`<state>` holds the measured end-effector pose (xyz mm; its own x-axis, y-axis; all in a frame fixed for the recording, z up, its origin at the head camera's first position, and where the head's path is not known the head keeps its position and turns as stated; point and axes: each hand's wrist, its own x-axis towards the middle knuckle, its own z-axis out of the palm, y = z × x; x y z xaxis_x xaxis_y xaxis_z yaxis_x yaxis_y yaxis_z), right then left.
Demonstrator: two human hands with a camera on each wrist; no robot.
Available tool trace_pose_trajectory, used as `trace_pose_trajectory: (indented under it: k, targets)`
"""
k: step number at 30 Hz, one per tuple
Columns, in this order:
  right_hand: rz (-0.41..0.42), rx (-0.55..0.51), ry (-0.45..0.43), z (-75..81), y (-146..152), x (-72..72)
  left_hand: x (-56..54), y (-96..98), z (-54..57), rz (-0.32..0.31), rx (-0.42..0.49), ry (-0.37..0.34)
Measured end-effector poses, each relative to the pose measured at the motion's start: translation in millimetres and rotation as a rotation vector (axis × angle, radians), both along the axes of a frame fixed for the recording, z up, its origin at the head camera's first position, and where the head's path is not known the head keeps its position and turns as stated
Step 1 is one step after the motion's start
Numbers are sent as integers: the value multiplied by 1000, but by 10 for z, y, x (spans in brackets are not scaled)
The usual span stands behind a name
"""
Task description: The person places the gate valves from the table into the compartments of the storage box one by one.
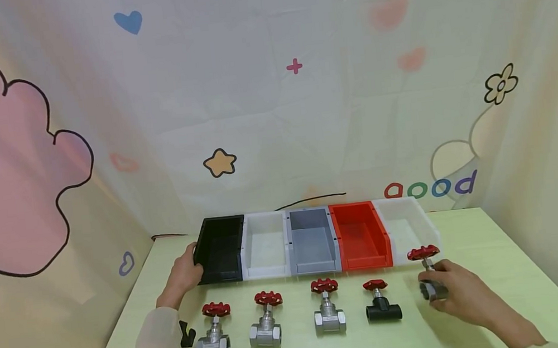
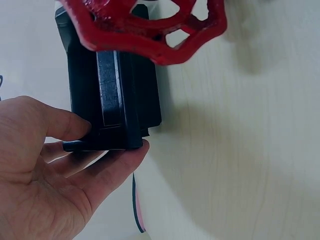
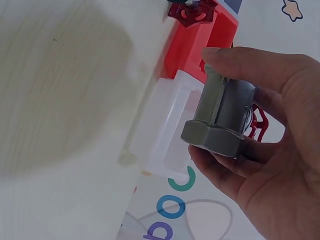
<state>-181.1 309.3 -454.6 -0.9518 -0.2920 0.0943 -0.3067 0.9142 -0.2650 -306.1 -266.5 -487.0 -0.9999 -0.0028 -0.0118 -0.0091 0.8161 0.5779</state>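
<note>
My left hand (image 1: 184, 274) grips the left wall of the black bin (image 1: 221, 252), at the left end of a row. In the left wrist view the thumb lies inside that wall and the fingers lie outside it. A red handwheel (image 2: 152, 52) covers part of the bin there. My right hand (image 1: 462, 292) holds a metal gate valve (image 3: 225, 112) by its body, above the table near the right-end translucent white bin (image 1: 406, 234). Its red handwheel (image 1: 423, 252) points up in the head view. The fingers hide part of the valve body.
Between the end bins stand a white bin (image 1: 266, 251), a grey bin (image 1: 312, 246) and a red bin (image 1: 361, 240). In front lie metal valves (image 1: 213, 345) (image 1: 266, 333) (image 1: 330, 320), a black-bodied valve (image 1: 384, 312) and a small black piece (image 1: 187, 336). A printed curtain (image 1: 263, 114) hangs behind.
</note>
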Motion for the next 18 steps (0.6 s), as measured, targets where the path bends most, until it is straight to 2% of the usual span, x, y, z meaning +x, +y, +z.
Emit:
trace_pose_trajectory:
  k: [4, 11, 18]
  targets:
    - [-9, 10, -7, 50, 0, -29, -5, -9, -8, -4, 10, -8]
    - [21, 7, 81, 106, 15, -70, 11, 7, 7, 1, 20, -10]
    - [24, -3, 95, 137, 23, -125, 26, 18, 14, 4, 18, -10]
